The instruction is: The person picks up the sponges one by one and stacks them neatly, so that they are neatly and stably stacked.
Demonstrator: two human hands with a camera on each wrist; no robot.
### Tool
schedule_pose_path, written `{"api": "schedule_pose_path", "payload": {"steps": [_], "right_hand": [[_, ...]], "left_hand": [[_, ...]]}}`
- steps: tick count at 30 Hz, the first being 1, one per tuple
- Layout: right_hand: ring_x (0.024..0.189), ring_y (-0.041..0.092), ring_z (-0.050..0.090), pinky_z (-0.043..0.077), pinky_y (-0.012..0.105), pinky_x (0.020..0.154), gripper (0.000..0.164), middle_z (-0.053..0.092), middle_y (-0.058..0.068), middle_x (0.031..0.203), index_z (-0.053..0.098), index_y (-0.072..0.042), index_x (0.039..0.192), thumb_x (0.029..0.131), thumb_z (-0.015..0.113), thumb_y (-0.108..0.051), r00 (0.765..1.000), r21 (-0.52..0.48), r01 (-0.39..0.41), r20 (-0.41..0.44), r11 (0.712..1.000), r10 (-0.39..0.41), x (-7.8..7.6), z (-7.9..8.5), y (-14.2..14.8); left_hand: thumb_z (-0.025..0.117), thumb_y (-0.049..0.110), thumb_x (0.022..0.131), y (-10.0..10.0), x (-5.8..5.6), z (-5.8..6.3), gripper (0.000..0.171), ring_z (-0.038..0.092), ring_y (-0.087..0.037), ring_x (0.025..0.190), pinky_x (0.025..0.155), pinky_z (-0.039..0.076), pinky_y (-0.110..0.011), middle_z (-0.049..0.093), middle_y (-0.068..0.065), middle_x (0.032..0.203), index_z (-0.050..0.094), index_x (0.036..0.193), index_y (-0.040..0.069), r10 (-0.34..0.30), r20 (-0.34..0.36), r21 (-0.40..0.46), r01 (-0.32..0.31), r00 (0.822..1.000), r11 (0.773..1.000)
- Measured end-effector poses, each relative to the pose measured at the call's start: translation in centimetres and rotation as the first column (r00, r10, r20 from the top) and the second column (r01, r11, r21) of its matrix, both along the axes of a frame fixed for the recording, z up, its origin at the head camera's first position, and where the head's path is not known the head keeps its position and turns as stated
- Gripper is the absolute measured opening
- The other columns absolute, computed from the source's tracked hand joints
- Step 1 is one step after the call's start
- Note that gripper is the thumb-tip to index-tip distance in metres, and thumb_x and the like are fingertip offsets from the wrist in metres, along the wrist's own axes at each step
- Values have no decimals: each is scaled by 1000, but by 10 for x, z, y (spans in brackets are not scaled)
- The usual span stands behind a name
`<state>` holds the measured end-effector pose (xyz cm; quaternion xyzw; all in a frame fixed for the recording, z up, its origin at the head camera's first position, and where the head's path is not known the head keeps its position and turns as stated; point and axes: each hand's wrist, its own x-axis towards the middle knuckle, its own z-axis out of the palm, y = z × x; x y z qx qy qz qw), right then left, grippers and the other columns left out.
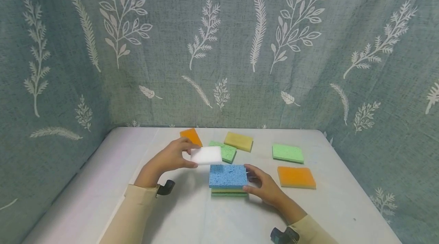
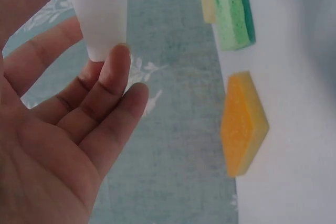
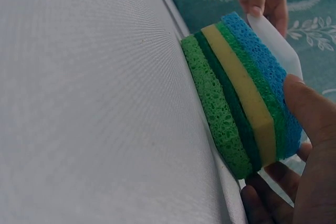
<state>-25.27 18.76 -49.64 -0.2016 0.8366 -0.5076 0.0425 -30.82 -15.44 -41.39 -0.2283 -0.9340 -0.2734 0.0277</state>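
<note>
A white sponge (image 1: 206,155) is pinched by its left end in my left hand (image 1: 175,155), raised above the table just behind the stack. In the left wrist view, the thumb and fingers of that hand (image 2: 68,114) grip it. My right hand (image 1: 265,186) holds the right end of a blue sponge (image 1: 228,176), thumb at the near corner and fingers at the far one. Under the blue sponge, the right wrist view shows a yellow sponge (image 3: 239,93) with a green layer, and lowest a light green sponge (image 3: 215,114) with a dark green layer.
Behind the stack lie a green sponge (image 1: 228,153), a yellow sponge (image 1: 238,141) and an orange sponge (image 1: 191,136). To the right are another green sponge (image 1: 288,153) and an orange one (image 1: 296,177). Patterned curtain (image 1: 219,53) encloses the white table (image 1: 185,213) at back and sides.
</note>
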Motion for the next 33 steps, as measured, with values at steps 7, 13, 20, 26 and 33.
{"api": "schedule_pose_path", "payload": {"steps": [7, 13, 20, 26, 33], "right_hand": [[123, 21, 52, 38, 43, 106, 74, 51, 3, 140, 42, -24, 147, 83, 77, -38, 1000, 23, 17, -16, 1000, -17, -11, -19, 5], [123, 18, 52, 38, 42, 106, 76, 51, 1, 141, 42, -26, 147, 82, 77, -44, 1000, 31, 14, -15, 999, -14, -10, -17, 6], [123, 19, 52, 39, 43, 105, 77, 51, 1, 140, 42, -25, 147, 81, 77, -44, 1000, 27, 11, -15, 1000, -11, -11, -18, 6], [123, 22, 53, 38, 46, 105, 75, 51, 3, 140, 42, -23, 147, 83, 75, -42, 1000, 14, 0, -28, 1000, 0, -11, -17, 6], [122, 22, 54, 40, 45, 104, 68, 52, 4, 139, 42, -25, 147, 88, 71, -42, 999, 13, 5, -37, 1000, -5, -11, -19, 7]], "left_hand": [[89, 29, 69, 5, 0, -2, 54, 56, -25, 92, 78, 49, -37, 58, 1, 106, 71, 119, 15, -51, -11, 34, 51, 999, 998], [88, 31, 70, 11, 0, -6, 54, 58, -28, 95, 76, 49, -35, 57, 2, 108, 71, 119, 16, -110, -1, 60, 110, 994, 992], [87, 35, 71, 24, 2, -11, 52, 57, -27, 96, 78, 49, -34, 55, 6, 103, 71, 118, 19, -121, 44, 80, 118, 992, 990], [86, 38, 72, 35, 5, -15, 52, 56, -26, 96, 80, 48, -36, 56, 8, 100, 71, 118, 20, -158, 50, 86, 153, 986, 984], [82, 46, 74, 47, 9, -18, 53, 54, -21, 98, 81, 48, -34, 55, 12, 100, 70, 121, 24, -191, 51, 36, 190, 980, 981]]}}
